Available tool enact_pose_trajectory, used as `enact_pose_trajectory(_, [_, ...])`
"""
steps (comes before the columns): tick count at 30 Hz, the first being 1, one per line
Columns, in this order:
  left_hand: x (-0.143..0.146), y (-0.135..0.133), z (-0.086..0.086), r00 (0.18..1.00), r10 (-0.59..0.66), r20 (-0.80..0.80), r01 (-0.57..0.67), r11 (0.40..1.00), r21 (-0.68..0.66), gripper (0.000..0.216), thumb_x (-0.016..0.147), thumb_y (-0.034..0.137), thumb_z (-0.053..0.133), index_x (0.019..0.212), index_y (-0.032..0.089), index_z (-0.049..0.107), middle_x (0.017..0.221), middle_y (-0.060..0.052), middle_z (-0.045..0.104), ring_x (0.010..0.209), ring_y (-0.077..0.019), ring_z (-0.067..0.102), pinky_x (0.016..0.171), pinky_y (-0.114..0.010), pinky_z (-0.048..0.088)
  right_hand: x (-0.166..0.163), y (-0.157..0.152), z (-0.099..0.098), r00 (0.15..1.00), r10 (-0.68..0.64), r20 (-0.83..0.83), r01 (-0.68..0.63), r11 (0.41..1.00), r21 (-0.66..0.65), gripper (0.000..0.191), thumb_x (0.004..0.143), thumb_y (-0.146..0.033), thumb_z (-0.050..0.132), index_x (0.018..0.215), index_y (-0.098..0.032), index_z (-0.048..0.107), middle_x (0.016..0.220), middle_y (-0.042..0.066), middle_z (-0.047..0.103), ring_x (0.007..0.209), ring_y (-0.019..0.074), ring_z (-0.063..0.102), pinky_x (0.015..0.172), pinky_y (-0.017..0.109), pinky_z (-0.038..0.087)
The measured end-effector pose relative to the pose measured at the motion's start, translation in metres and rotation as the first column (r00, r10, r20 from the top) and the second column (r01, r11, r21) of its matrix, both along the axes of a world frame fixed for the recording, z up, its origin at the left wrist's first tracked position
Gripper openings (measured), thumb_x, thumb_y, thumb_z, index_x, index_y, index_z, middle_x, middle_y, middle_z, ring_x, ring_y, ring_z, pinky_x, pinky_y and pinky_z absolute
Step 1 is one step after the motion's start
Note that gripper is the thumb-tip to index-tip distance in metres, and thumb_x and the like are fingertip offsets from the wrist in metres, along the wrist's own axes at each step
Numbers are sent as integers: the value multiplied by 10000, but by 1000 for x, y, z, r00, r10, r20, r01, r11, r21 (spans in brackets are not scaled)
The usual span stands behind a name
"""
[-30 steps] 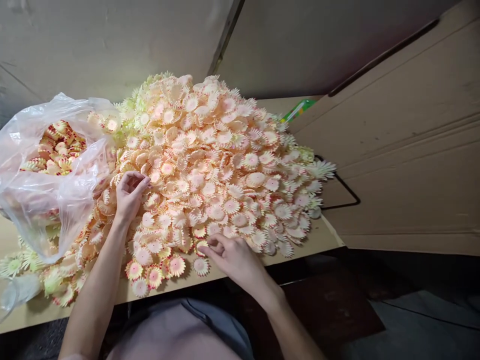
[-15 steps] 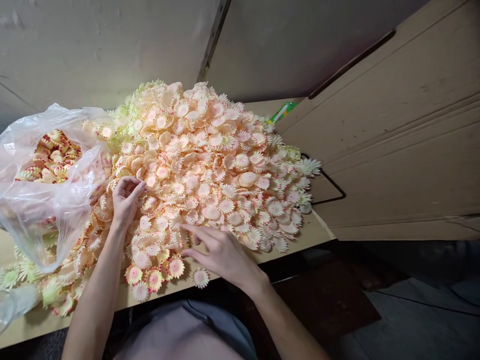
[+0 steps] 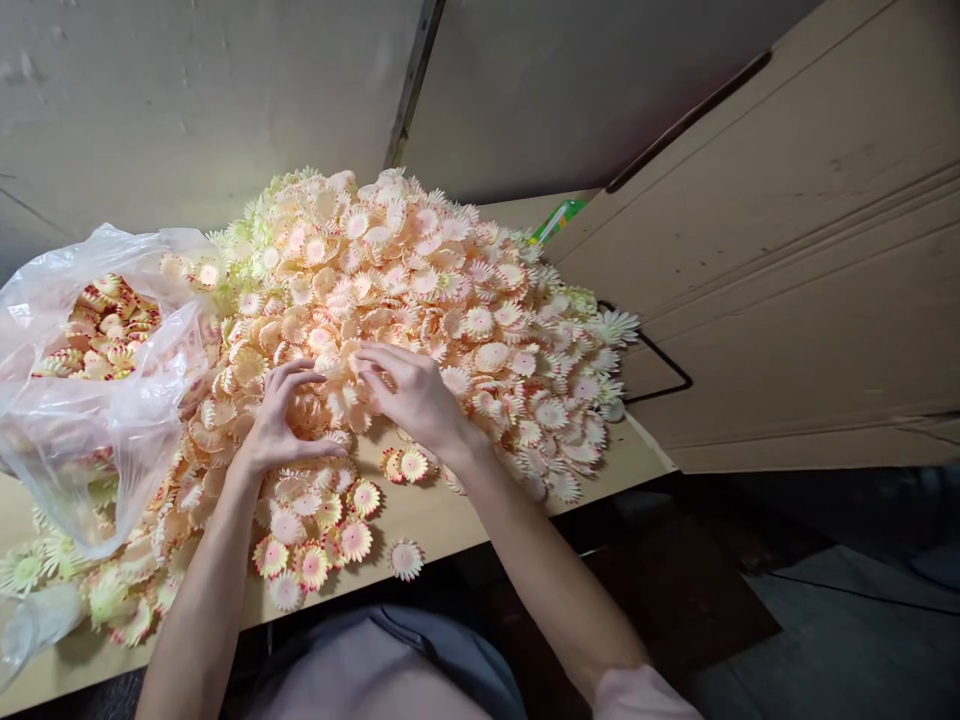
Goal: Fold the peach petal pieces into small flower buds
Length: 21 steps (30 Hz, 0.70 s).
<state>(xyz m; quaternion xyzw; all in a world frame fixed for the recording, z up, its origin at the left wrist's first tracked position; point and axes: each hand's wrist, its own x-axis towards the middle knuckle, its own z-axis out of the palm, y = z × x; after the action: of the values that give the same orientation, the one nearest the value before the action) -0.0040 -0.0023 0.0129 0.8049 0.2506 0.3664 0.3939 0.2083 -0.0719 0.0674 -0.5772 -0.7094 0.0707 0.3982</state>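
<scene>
A large heap of artificial flower petal pieces (image 3: 450,270), pale peach and cream with pink-red tips, covers the table. My left hand (image 3: 289,420) is at the heap's near left side, thumb and fingers wide apart around some of the pieces, gripping none of them. Close to its right, my right hand (image 3: 416,395) has its fingers bent and drawn together at the heap, with pale petal pieces at the fingertips. Its fingers partly hide what they hold. Below both hands lie several looser petal pieces (image 3: 313,566) with redder tips.
On the left, a translucent plastic bag (image 3: 142,410) holds more petal pieces. A clear container (image 3: 37,625) stands at the lower left table edge. Cardboard (image 3: 787,270) rises on the right, near a bent black wire (image 3: 664,360) and a green packet (image 3: 556,220).
My right hand has moved up into the heap, and a patch of bare table shows below it. My left hand has shifted right and down, its fingers spreading from a pinch.
</scene>
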Motion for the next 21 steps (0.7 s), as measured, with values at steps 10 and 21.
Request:
enact_pose_trajectory(10, [3, 8, -12, 970, 215, -112, -193, 965, 181, 478, 769, 260, 739, 1225, 276, 595, 1322, -109, 510, 1304, -312, 447, 1116, -525, 360, 21, -101, -11, 869, 276, 412, -145, 936, -321, 240, 865, -115, 649, 1096, -168, 689, 1235, 136, 674, 1147, 297, 621, 963, 461, 555])
enact_pose_trajectory(21, [1, 8, -6, 913, 389, 123, -408, 879, 245, 726, 647, 474, 861, 1292, 291, 582, 1460, -115, 419, 1372, -335, 425, 1052, -502, 465, 32, -75, -23, 982, -9, -190, -29, 981, -194, 226, 873, -276, 689, 1067, -202, 601, 1049, 87, 694, 968, 220, 675, 874, 377, 566])
